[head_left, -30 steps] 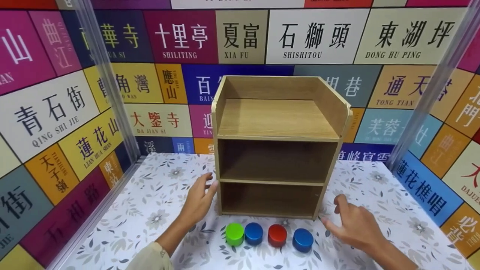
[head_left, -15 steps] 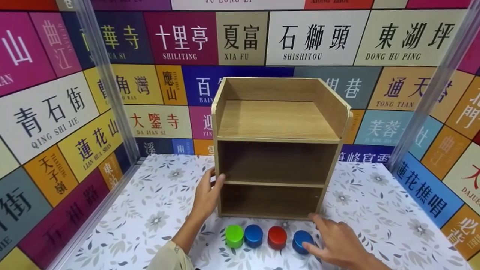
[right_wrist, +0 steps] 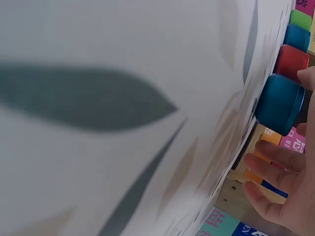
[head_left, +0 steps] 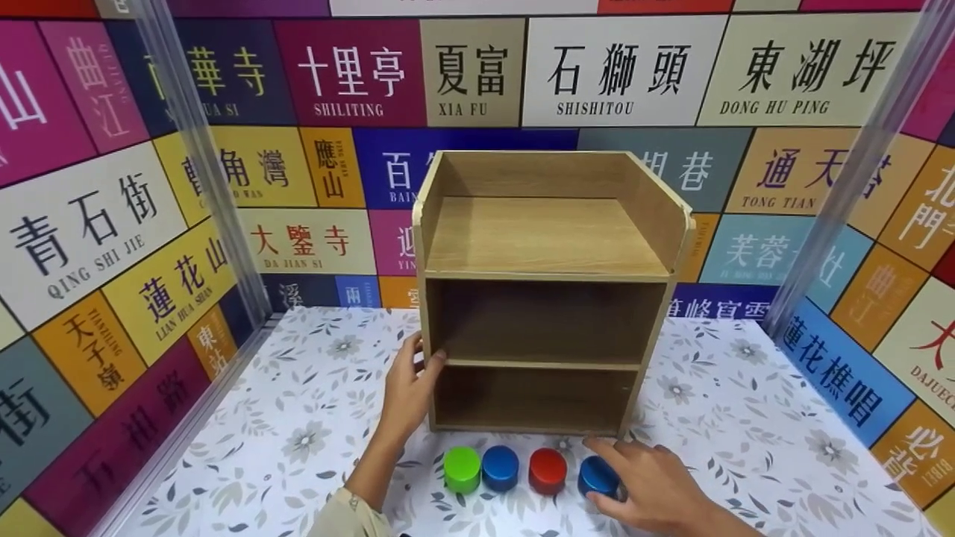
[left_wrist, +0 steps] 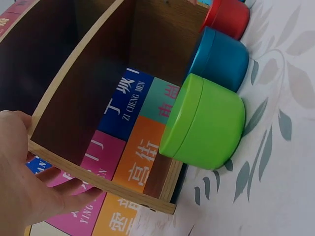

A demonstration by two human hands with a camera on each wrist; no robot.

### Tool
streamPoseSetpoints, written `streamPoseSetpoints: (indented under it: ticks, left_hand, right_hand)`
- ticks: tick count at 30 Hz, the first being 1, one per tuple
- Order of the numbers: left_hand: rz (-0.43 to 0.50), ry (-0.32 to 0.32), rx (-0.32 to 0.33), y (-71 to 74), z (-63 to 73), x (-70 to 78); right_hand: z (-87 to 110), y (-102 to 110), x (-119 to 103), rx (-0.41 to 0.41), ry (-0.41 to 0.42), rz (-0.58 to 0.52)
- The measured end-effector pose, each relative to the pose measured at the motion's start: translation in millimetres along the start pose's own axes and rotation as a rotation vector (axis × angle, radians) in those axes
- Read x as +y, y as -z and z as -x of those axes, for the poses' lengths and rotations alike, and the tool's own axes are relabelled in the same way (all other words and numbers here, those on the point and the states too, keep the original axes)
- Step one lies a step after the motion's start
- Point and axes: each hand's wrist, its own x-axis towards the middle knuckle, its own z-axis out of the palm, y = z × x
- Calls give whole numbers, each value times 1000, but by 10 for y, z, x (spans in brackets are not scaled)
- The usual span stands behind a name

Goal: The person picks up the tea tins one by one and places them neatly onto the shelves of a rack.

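Shelf unit (head_left: 548, 235), wood-grain board, stands upright on a floral-covered tabletop (head_left: 298, 440), open front toward the person. Four small round lidded containers line up just in front of its base, all upright: from the left, green container (head_left: 462, 470), left blue container (head_left: 500, 468), red container (head_left: 548, 471), right blue container (head_left: 595, 479). Green and left blue almost touch; wider gaps to the right of them. Left grip (head_left: 409, 388) is closed on the unit's left side panel (head_left: 423, 306): thumb at the front edge near the lower divider (head_left: 537, 364), fingers along the outer face. Right grip (head_left: 653, 481) is around the right blue container, forefinger past its far side, thumb at its near side; right wrist view shows the other fingers bent and spread, clear of it. Whether thumb and forefinger actually pinch the container, cannot tell from either angle. Progress, by my reading: early. Done so far: unit held at one side, right grip in place about one container. Not yet done: any lift, as all four containers sit at tabletop level. Green, left blue and red are untouched. Backdrop: place-name signs (head_left: 619, 71) in many colours.
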Motion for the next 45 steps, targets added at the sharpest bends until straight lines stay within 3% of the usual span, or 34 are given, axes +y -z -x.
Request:
streamPoseSetpoints:
  ticks: [7, 16, 26, 29, 36, 45]
  left_hand:
    - [17, 56, -38, 18, 11, 41]
    - [26, 76, -31, 25, 20, 32]
    - [25, 49, -20, 23, 17, 58]
    - [25, 37, -8, 8, 16, 66]
    - [42, 33, -17, -6, 12, 62]
    - [45, 59, -21, 25, 1, 61]
  right_hand:
    - [42, -35, 10, -31, 53, -24]
    - [70, 11, -2, -63, 9, -73]
    - [27, 313, -70, -120, -97, -165]
    - [33, 406, -81, -58, -75, -157]
    - [28, 579, -87, 218, 24, -107]
    - [-91, 1028, -164, 209, -59, -121]
